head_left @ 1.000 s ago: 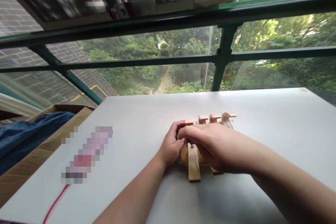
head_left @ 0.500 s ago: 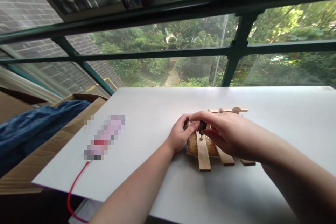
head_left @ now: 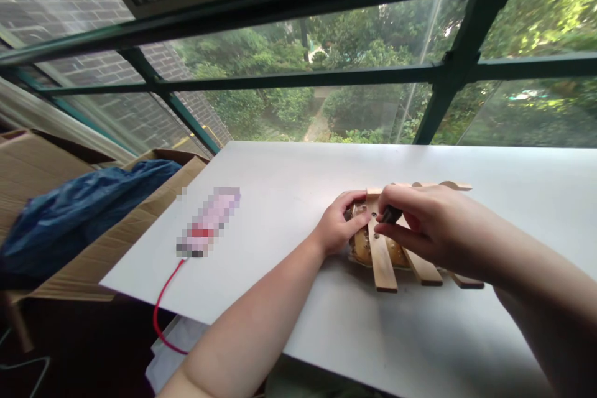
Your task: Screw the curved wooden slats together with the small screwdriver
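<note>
A small wooden contraption [head_left: 389,255] with flat slats and curved pieces lies on the white table [head_left: 289,199]. My left hand [head_left: 338,227] is curled around its left end, fingers pressed on the wood. My right hand [head_left: 422,227] hovers over its top, thumb and fingers pinched on a small dark part [head_left: 389,216] just above the slats. What the dark part is I cannot make out.
A pink blurred object [head_left: 208,222] with a red cable [head_left: 161,314] lies on the table's left side. A cardboard box [head_left: 116,230] holding blue cloth [head_left: 81,202] stands to the left. Green-framed windows [head_left: 433,106] rise right behind the table.
My right hand has lifted off the wooden piece and now pinches a small dark part above it. The left hand has kept its hold. The view has swung left and down.
</note>
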